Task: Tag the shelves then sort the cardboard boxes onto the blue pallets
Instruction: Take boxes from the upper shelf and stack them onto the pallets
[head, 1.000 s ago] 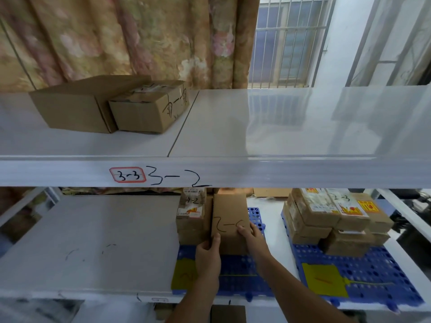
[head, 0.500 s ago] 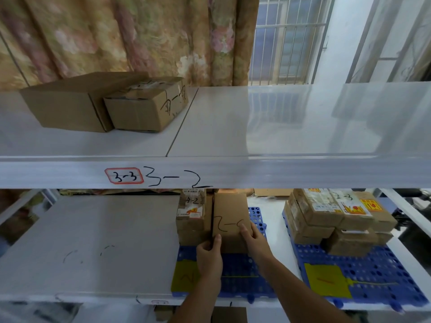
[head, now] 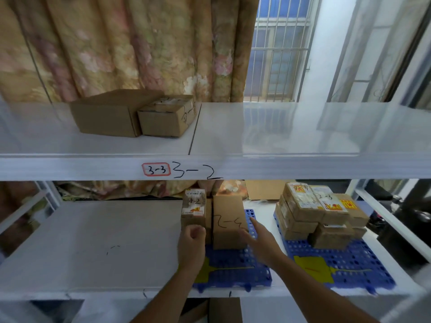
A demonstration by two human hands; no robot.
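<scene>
Head view takes in a white shelving unit (head: 303, 169) with two levels, its front rail marked "3-2" beside a red-bordered tag (head: 156, 169) reading "3-3". On the upper level two cardboard boxes (head: 133, 116) sit side by side, touching, in front of a flowered curtain (head: 121, 43). Down on the lower level lie two blue pallets. The right pallet (head: 363, 259) carries a stack of taped boxes (head: 319, 215). The left pallet (head: 235, 269) holds a plain brown box (head: 229, 222) standing upright with handwriting on its front, and a smaller labelled box (head: 194, 206) marked "4-2" stands just beside it on the left. The left hand (head: 192, 245) is loosely curled, holding nothing, just in front of the smaller box. The right hand (head: 261, 241) is spread flat, its fingers (head: 253, 223) against the brown box's right edge, not clamped round it.
</scene>
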